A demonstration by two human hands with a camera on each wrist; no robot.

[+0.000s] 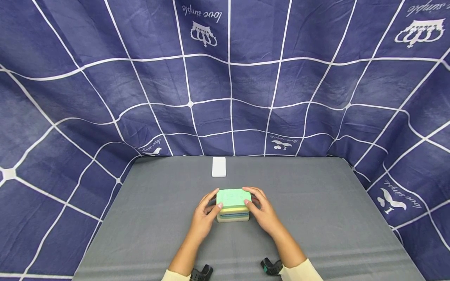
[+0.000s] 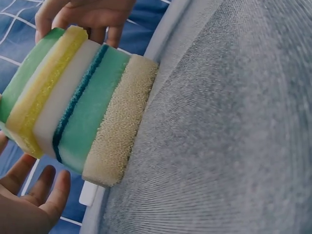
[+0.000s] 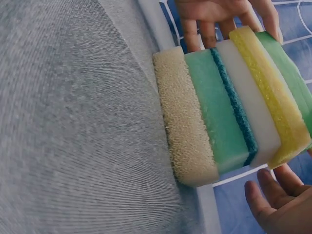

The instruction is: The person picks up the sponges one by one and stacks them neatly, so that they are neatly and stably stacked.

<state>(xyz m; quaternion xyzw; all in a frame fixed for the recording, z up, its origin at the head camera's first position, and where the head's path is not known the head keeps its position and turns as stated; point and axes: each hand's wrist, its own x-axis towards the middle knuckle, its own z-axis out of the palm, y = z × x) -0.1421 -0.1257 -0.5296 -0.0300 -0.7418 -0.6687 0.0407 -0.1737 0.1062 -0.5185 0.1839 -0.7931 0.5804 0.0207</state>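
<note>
A stack of sponges rises from the grey surface. At its bottom lies a beige porous sponge (image 2: 122, 122), under a teal sponge (image 3: 217, 107) with a dark blue scrubbing layer. Above come a white block (image 3: 251, 100) and a yellow sponge (image 2: 51, 87). A light green sponge (image 1: 232, 198) tops the pile. My left hand (image 1: 203, 214) holds this green sponge at its left end, thumb at the near corner and index finger at the far one. My right hand (image 1: 265, 214) grips the right end likewise. The other fingers are spread beside the stack.
Farther back on the grey cloth-covered table (image 1: 158, 218) lies a white rectangular block (image 1: 218, 167), left of the stack. A blue curtain (image 1: 253, 86) with white grid lines encloses the back and both sides.
</note>
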